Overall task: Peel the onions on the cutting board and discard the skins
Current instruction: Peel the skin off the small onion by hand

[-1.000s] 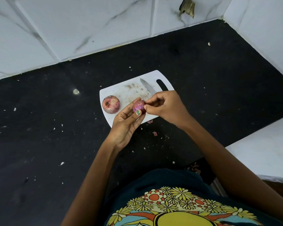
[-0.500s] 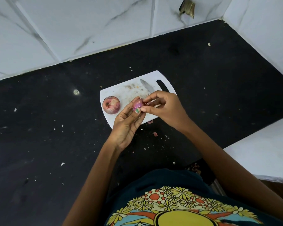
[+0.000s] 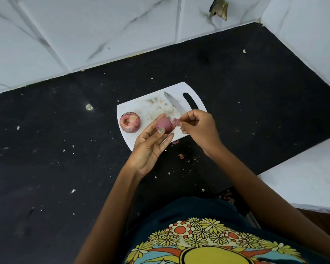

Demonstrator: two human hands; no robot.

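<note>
Black counter (image 3: 55,149), white tiled wall behind; white board (image 3: 141,107) in the middle w/ knife (image 3: 174,103) lying on it. L hand (image 3: 151,147) grips small onion (image 3: 165,125) at fingertips, just above board's near edge. R hand (image 3: 197,126) pinches a strip of skin (image 3: 176,122), now drawn out sideways from the bulb vs. half a sec ago, when fingers sat right on it. So peel is lifting, not yet free. 2nd onion (image 3: 130,122) on board's left end, skin on. Scraps (image 3: 181,156) on counter, none binned. No writing or brand readable.
</note>
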